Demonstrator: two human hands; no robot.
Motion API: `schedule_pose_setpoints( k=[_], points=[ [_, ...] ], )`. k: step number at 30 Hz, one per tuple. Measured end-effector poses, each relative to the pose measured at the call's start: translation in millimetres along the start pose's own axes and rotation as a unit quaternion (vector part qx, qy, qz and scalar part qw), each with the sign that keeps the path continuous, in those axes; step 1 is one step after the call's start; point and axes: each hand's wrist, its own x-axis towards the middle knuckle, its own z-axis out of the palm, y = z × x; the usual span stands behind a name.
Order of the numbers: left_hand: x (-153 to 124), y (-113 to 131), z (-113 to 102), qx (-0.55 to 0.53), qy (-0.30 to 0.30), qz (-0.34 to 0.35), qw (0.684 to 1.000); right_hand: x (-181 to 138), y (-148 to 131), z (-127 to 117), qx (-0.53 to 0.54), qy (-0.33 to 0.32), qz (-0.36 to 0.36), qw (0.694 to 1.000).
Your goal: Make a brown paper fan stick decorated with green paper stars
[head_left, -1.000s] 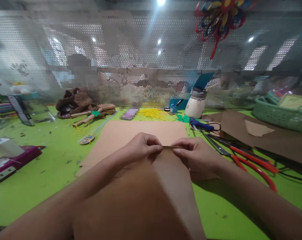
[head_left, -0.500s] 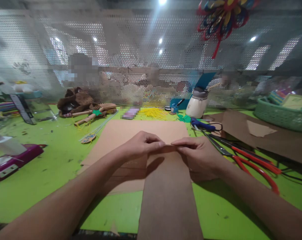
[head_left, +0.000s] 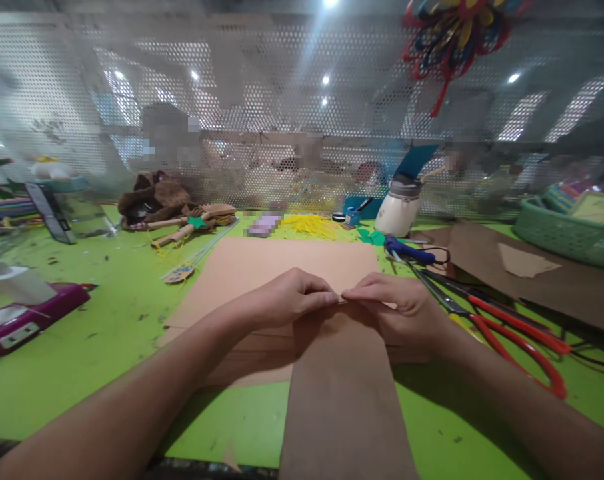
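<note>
A long brown paper strip runs from the table's near edge up to my hands. My left hand and my right hand meet at its far end, fingertips almost touching, each pinching that top edge. The strip lies over a larger tan cardboard sheet on the green table.
Red-handled scissors and a blue-handled tool lie right of my hands. Further right are brown paper sheets and a green basket. A white jar stands behind. A magenta stapler sits at left. A perforated screen backs the table.
My two hands have drawn closer together at the strip's top edge. The near end of the brown strip, raised a second ago, has dropped flat.
</note>
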Motion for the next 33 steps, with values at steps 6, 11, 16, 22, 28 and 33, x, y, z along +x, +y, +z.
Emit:
schedule_pose_setpoints(
  k=[6,11,16,22,28,33],
  points=[
    [0,0,0,0.02,0.003,-0.004,1.0,-2,2,1,-0.014,-0.014,-0.002,1.0],
    [0,-1,-2,0.026,0.01,0.001,1.0,0,-6,-1,0.044,-0.019,0.062,0.997],
    [-2,2,1,0.096,0.02,0.03,0.995,5,-11,-12,0.131,-0.036,0.242,0.961],
    [-4,6,8,0.205,0.054,0.059,0.976,6,-4,-14,0.135,-0.086,0.288,0.944],
    [-3,5,11,0.236,0.079,0.068,0.966,5,-7,-12,0.113,-0.048,0.243,0.962],
    [-5,7,15,0.278,0.087,0.086,0.953,4,-9,-10,0.03,-0.02,0.195,0.98]
  ],
)
